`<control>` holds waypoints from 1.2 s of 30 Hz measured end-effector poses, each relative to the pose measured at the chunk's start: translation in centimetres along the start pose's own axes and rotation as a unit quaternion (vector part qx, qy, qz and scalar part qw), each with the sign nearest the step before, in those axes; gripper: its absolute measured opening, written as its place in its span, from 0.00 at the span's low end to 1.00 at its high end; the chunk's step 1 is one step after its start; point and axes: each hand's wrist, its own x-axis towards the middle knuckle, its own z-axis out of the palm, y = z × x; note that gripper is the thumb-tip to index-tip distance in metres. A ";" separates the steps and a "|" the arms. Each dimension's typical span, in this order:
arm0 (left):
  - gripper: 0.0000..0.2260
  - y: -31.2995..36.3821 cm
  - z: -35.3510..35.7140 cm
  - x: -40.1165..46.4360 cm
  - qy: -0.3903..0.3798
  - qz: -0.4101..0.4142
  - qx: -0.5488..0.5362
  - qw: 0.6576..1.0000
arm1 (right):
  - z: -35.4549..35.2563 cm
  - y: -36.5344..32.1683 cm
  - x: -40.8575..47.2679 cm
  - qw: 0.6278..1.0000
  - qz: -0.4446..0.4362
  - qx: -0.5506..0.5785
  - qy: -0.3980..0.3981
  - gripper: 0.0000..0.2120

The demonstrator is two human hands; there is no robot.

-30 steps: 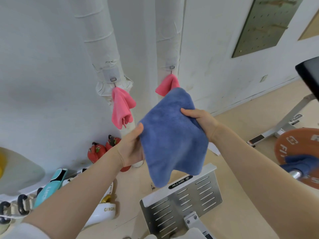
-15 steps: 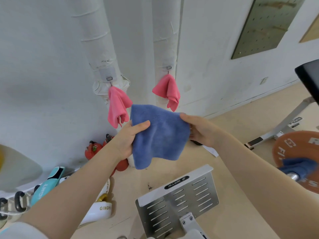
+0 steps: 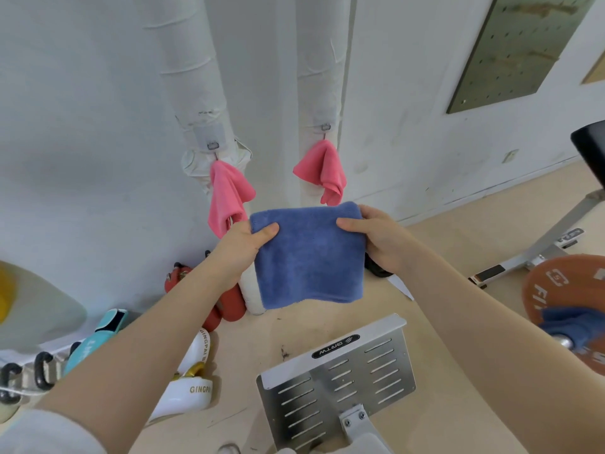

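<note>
Cloth (image 3: pixel 309 257) pinched by left hand (image 3: pixel 242 247) and right hand (image 3: pixel 383 240) beyond BRTW plate (image 3: pixel 340 381).

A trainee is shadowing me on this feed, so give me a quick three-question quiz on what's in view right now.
1. True or false: the left hand and the right hand each hold a top corner of the blue cloth.
2. How many pink cloths hang on the white pipes?
3. Below the blue cloth in view is: A) a slotted metal plate, B) a bucket, C) a ladder.
Key: 1 true; 2 two; 3 A.
</note>
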 end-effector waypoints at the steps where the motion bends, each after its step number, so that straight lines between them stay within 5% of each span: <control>1: 0.04 0.0 0.1 0.1 0.024 0.007 0.002 1.000 | 0.0 0.0 0.0 1.000 -0.019 0.022 -0.001 0.16; 4: 0.07 0.7 0.4 0.1 0.088 0.038 -0.001 0.995 | 0.2 -0.4 0.0 0.996 -0.081 0.017 0.019 0.10; 8: 0.16 1.8 0.0 0.5 0.135 0.128 0.023 0.982 | 0.3 -1.7 0.2 0.985 -0.160 -0.041 0.054 0.16; 11: 0.14 2.5 -0.5 0.7 0.074 0.094 -0.040 0.992 | 1.1 -2.7 -0.2 0.981 -0.176 -0.042 0.065 0.01; 14: 0.07 2.7 -0.5 0.4 0.035 0.067 -0.111 0.991 | 1.4 -2.8 0.1 0.980 -0.190 -0.012 0.066 0.11; 23: 0.12 3.0 0.0 0.2 -0.040 0.065 -0.153 0.985 | 1.2 -3.9 0.0 0.980 -0.165 0.110 -0.024 0.04; 31: 0.24 2.9 -0.9 0.8 -0.118 0.057 -0.118 0.984 | 0.1 -4.0 0.5 0.982 -0.132 -0.010 -0.138 0.31; 36: 0.17 2.1 -0.9 0.7 -0.106 0.014 -0.140 0.984 | -0.6 -3.1 0.4 0.971 -0.085 -0.070 -0.212 0.41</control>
